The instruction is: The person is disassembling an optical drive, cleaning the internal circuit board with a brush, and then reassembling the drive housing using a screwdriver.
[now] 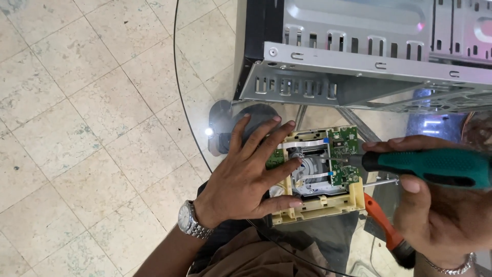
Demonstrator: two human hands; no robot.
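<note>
Head view: my left hand lies spread, fingers wide, pressing on the yellow-framed drive mechanism near the round glass worktop's left edge. My right hand grips a green-handled screwdriver, tip on its green circuit board. An orange-handled tool lies just beside it; a metal computer case sits behind.

The case is running off the top and right edges of the frame. The right hand is being cut by the right and bottom edges, and the green screwdriver is losing its handle end at the right edge. The left hand is covering the drive's left side. The orange tool is lying partly hidden under the right hand.
</note>
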